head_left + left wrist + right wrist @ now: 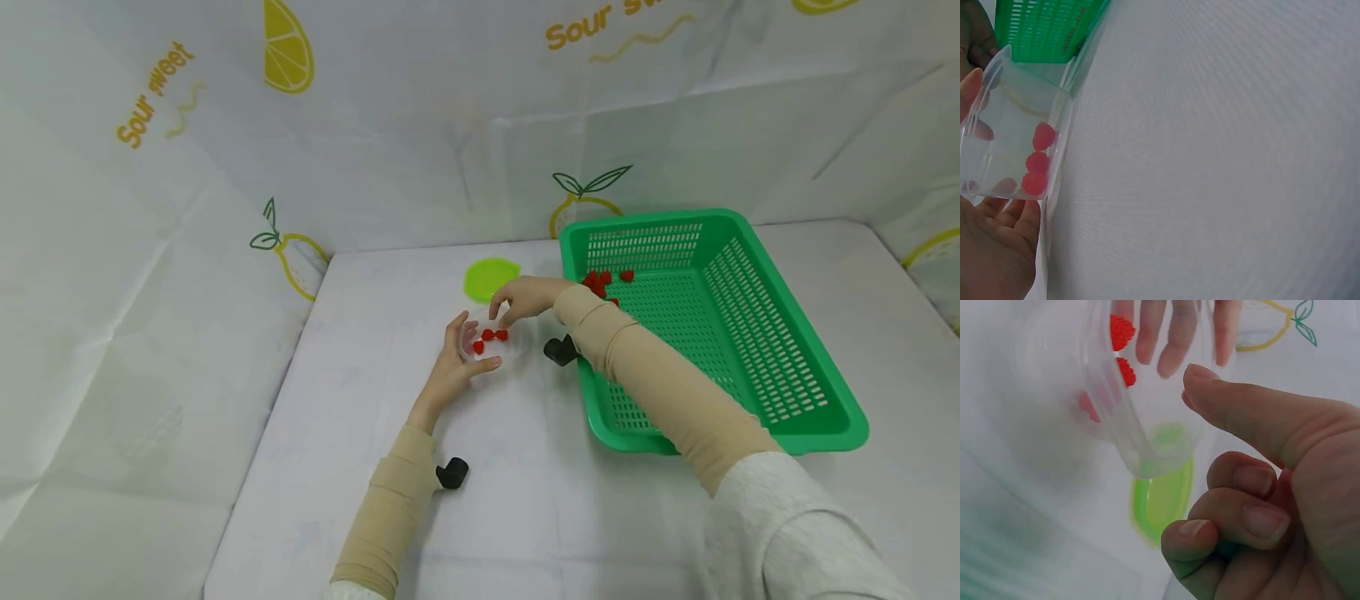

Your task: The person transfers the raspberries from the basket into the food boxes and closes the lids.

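My left hand [452, 367] grips a clear plastic container [1016, 150] from its side, thumb and fingers around the wall. In the left wrist view, three red raspberries [1037, 162] lie together inside it. Over the container's far right rim hovers my right hand [528, 296]. Its fingers [1235, 509] are loosely curled and the thumb stands apart from them, with nothing visibly pinched at the tips. Deeper in that palm a small reddish patch shows, too little to identify. A yellow-green lid [491, 279] lies on the table just behind the container.
A green slotted basket [720, 325] stands to the right, with several raspberries [596, 283] in its far left corner. My right forearm crosses over it. White cloth with lemon prints [420, 167] hangs behind the white-covered table [330, 400].
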Demonstrator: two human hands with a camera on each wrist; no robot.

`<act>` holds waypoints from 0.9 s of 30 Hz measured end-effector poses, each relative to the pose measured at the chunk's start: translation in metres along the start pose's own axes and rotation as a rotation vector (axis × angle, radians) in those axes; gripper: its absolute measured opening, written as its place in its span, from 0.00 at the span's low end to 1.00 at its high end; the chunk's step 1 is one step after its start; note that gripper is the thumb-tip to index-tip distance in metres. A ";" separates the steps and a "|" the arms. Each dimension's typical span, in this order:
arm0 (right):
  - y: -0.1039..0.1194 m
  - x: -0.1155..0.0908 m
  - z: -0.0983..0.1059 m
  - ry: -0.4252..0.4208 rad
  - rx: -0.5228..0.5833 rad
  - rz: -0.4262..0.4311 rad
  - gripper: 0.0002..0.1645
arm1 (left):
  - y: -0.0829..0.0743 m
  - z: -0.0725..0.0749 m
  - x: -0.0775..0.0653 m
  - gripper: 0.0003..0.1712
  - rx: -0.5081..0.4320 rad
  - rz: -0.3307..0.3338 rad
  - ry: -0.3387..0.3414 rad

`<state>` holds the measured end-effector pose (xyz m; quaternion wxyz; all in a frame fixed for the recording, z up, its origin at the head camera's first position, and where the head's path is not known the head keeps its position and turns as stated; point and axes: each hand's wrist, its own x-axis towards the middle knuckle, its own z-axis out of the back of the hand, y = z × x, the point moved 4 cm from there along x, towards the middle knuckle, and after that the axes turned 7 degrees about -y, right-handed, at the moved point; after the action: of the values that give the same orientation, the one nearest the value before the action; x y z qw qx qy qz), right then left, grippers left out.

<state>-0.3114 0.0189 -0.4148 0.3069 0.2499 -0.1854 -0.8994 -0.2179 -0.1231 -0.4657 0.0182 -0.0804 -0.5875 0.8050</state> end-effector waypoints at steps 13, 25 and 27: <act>0.003 -0.034 0.036 -0.104 0.067 0.056 0.20 | -0.005 0.002 -0.002 0.55 -0.008 0.009 0.000; -0.054 -0.077 0.067 -0.313 0.303 -0.051 0.18 | -0.006 -0.003 -0.002 0.55 0.004 0.002 -0.011; -0.065 -0.084 0.067 -0.337 0.337 -0.066 0.18 | -0.006 -0.003 -0.003 0.55 0.006 0.003 -0.008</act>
<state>-0.3216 0.1330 -0.3638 0.1960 0.1498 -0.3734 -0.8943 -0.2153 -0.1189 -0.4607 0.0148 -0.0778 -0.5849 0.8072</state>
